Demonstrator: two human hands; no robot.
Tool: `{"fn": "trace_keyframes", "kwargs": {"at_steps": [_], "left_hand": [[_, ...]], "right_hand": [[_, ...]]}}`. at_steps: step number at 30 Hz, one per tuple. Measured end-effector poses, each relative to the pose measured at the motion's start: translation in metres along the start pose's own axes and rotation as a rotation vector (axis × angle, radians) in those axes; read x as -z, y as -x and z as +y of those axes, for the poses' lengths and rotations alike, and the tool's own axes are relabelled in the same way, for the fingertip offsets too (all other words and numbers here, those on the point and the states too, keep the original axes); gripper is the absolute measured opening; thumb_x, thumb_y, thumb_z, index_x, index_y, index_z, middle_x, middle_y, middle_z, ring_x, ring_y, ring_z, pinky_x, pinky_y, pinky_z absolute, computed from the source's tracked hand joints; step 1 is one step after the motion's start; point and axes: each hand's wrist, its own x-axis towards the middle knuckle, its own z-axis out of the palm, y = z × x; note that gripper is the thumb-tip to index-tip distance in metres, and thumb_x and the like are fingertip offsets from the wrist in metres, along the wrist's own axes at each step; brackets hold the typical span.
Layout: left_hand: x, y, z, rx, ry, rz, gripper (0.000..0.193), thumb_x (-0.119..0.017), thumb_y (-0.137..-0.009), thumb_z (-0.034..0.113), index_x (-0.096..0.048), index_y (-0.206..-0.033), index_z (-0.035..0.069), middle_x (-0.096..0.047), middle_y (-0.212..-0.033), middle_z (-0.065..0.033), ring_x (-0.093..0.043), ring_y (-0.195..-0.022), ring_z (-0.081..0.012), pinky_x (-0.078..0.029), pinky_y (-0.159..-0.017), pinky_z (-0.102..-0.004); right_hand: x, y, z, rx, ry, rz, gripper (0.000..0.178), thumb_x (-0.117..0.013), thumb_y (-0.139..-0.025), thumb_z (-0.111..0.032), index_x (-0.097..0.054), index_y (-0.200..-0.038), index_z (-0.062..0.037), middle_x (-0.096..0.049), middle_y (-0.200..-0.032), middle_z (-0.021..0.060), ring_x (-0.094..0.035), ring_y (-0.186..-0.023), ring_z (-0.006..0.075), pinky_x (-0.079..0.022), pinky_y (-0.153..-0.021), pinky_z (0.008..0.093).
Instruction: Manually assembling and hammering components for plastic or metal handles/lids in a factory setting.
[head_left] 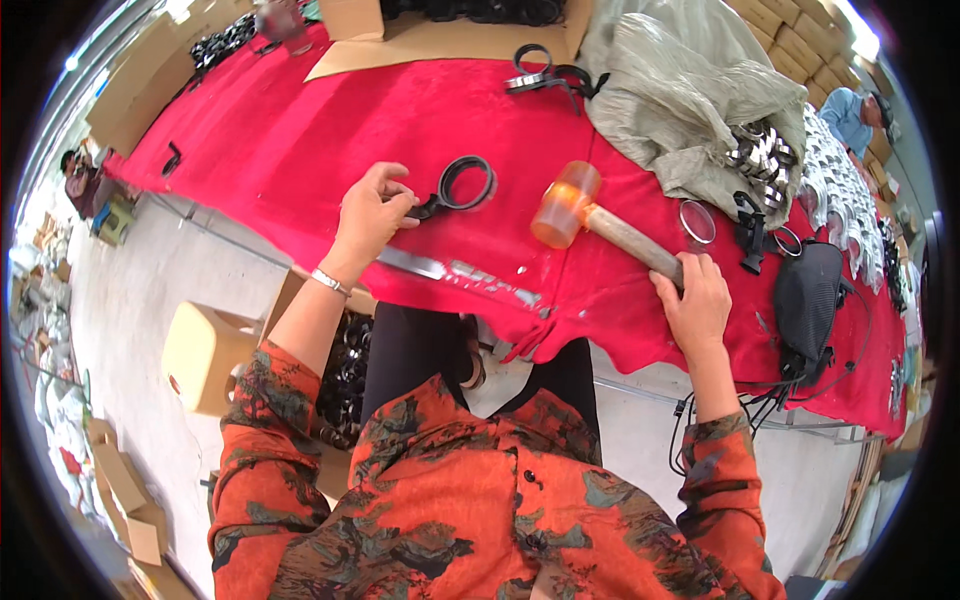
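My right hand [697, 303] is wrapped around the wooden handle of a mallet [566, 205] with a translucent orange head. The mallet head is over the red cloth in front of me. To its left, my left hand [382, 205] pinches the short stem of a black ring-shaped part [466, 183]. This ring points away to the right of my fingers, and red cloth shows through it. A clear round lens-like disc [698, 222] with a thin rim lies beyond my right hand. Farther back are more black ring parts [532, 68].
Red cloth [250, 150] covers the table. An open cardboard box [450, 50] stands at the back. A greyish sack [680, 90] with shiny metal rings [765, 160] lies at right, near a black pouch [808, 290] with cables. A beige stool [205, 355] is below left. Other people [850, 120] sit farther off.
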Motion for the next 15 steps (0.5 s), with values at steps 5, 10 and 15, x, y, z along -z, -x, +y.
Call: {"fn": "trace_keyframes", "kwargs": {"at_steps": [5,10,15], "left_hand": [[0.031,0.023,-0.017,-0.7,-0.848,0.011,0.021,-0.059,-0.079,0.006,-0.058,-0.099,0.003,-0.058,-0.088,-0.0119,-0.061,-0.076,-0.0257,-0.049,-0.062,-0.0342],[0.015,0.04,-0.004,-0.708,-1.192,-0.076,0.014,-0.061,-0.08,0.017,-0.054,-0.086,0.006,-0.053,-0.073,-0.0105,-0.059,-0.075,-0.0294,-0.049,-0.063,-0.0393],[0.02,0.022,-0.01,-0.59,-1.331,-0.216,0.015,-0.058,-0.083,0.015,-0.057,-0.09,0.002,-0.057,-0.072,-0.01,-0.061,-0.075,-0.0228,-0.049,-0.061,-0.0364]], "right_hand": [[0.031,-0.007,-0.034,0.031,0.019,-0.17,0.032,-0.063,-0.084,-0.035,-0.054,-0.091,-0.0045,-0.057,-0.074,0.01,-0.058,-0.066,0.0266,-0.047,-0.058,0.0377],[0.055,0.018,-0.08,-0.608,-0.974,-0.885,0.034,-0.054,-0.091,-0.039,-0.052,-0.098,-0.0053,-0.051,-0.065,0.001,-0.05,-0.052,0.0091,-0.043,-0.046,0.0242],[0.037,0.058,-0.119,-0.734,-1.306,-0.884,0.039,-0.053,-0.092,-0.039,-0.049,-0.11,-0.0045,-0.052,-0.067,0.0027,-0.051,-0.052,0.0098,-0.045,-0.044,0.0242]]}}
